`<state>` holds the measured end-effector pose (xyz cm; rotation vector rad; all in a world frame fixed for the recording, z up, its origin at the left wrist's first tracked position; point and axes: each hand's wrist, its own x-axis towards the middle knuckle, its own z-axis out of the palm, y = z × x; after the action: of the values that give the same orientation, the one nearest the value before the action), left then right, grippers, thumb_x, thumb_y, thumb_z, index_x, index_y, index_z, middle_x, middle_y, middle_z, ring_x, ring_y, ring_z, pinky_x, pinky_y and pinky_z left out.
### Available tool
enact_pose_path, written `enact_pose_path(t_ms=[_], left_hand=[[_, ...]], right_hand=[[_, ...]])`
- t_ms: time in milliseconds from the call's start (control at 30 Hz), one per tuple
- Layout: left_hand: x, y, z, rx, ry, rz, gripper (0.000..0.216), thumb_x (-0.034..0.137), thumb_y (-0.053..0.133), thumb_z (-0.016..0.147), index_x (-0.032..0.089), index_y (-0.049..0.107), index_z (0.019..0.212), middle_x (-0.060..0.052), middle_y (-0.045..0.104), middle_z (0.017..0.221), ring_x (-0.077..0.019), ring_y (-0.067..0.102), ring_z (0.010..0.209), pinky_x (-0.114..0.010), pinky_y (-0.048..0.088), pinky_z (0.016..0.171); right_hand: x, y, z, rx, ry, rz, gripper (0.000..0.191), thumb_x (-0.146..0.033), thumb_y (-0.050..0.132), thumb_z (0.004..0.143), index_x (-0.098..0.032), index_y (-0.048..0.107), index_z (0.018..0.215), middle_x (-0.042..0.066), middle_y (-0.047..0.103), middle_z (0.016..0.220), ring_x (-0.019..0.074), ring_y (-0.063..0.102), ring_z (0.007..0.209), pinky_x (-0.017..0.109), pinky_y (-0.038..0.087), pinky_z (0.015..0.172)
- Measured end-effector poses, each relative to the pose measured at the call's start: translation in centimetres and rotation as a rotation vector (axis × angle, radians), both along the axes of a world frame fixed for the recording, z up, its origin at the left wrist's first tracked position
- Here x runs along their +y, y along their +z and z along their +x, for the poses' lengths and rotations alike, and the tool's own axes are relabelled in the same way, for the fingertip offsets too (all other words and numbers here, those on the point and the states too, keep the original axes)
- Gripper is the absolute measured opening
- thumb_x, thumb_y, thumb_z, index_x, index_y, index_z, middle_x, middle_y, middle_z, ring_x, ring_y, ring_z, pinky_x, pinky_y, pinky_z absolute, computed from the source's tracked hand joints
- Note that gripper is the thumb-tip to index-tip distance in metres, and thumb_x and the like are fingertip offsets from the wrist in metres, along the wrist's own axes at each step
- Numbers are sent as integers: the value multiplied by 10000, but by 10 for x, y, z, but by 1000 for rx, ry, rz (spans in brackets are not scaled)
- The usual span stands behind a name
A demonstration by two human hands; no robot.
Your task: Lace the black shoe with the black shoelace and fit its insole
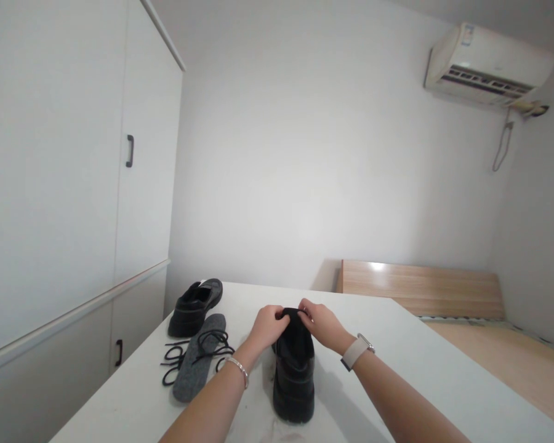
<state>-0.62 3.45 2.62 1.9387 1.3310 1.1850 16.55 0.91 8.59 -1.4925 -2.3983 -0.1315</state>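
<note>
A black shoe (294, 387) stands upright on the white table, heel toward me and its opening facing up. At the far end of that opening, my left hand (268, 325) pinches the left edge of the shoe's tongue (293, 312). My right hand (322, 323) grips the same tongue from the right, fingers closed on it. No laces show on this shoe, though its toe is hidden behind the hands. To the left lie a grey felt insole (194, 369) and loose black shoelaces (212, 343), partly across it. Behind them rests a second black shoe (191, 311).
The white table (351, 381) reaches toward the wall. A white wardrobe (74, 154) with dark handles stands on the left. Beyond the table at right is a wooden bed headboard (415, 286) with a bare bed base (489, 363). An air conditioner (493, 64) hangs high on the right.
</note>
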Motion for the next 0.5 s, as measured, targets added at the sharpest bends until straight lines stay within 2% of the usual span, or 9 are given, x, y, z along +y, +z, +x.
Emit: enact_pose_path(t_ms=[133, 200, 267, 333, 400, 500], left_hand=[[13, -16, 5, -193, 11, -52, 233, 354, 612, 940, 125, 658, 938, -20, 682, 898, -160, 660, 768, -328, 563, 705], [16, -22, 6, -289, -6, -69, 236, 356, 610, 941, 125, 660, 947, -23, 686, 905, -157, 661, 765, -322, 563, 696], [17, -26, 6, -371, -24, -76, 243, 364, 610, 941, 126, 661, 948, -25, 689, 907, -157, 662, 765, -324, 562, 700], [15, -28, 7, -435, -36, -76, 254, 375, 608, 940, 127, 661, 939, -26, 689, 908, -163, 664, 782, -335, 562, 719], [12, -28, 7, -482, -45, -75, 255, 378, 610, 938, 128, 661, 934, -28, 690, 916, -171, 666, 810, -350, 560, 747], [7, -28, 7, -525, -60, -80, 247, 371, 618, 934, 129, 665, 950, -33, 693, 940, -180, 668, 839, -365, 559, 772]], right_hand=[[-14, 12, -6, -1, 69, 39, 166, -102, 484, 945, -152, 568, 1080, 106, 637, 1126, 182, 608, 1038, 306, 468, 883], [-21, 17, -12, -66, 157, -26, 158, -96, 515, 936, -164, 584, 1061, 80, 650, 1104, 156, 614, 1015, 275, 474, 883], [-22, 18, -19, -182, 253, -162, 86, -145, 598, 920, -164, 623, 1000, 37, 683, 990, 138, 646, 903, 263, 514, 813], [-19, 13, -29, -333, 320, -309, 90, -227, 656, 909, -152, 652, 959, 17, 692, 920, 138, 660, 809, 287, 550, 745], [-11, 5, -41, -482, 348, -411, 161, -289, 649, 925, -143, 659, 990, 27, 691, 946, 149, 666, 790, 319, 572, 713], [1, -9, -59, -615, 387, -425, 232, -316, 616, 950, -155, 633, 1117, 60, 670, 1076, 176, 670, 875, 353, 583, 750]])
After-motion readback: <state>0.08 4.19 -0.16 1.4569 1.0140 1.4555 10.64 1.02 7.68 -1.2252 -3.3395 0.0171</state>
